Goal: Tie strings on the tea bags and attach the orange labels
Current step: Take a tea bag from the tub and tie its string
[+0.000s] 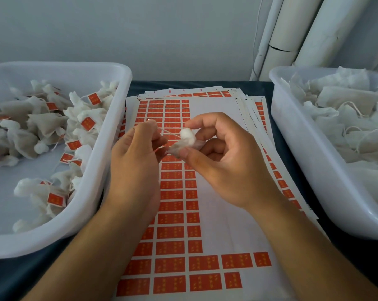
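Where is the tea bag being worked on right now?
In the head view, the tea bag sits mid-frame, pinched in the right hand, above the label sheets, while the left hand holds its string.

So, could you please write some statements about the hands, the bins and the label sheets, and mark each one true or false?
1. The right hand holds a tea bag. True.
2. The left bin holds labelled bags. True.
3. The left hand rests flat on the sheets. False: it pinches the string.
4. The right bin is full of orange labels. False: it holds unlabelled bags.
5. The top sheet is full. False: many labels are gone.
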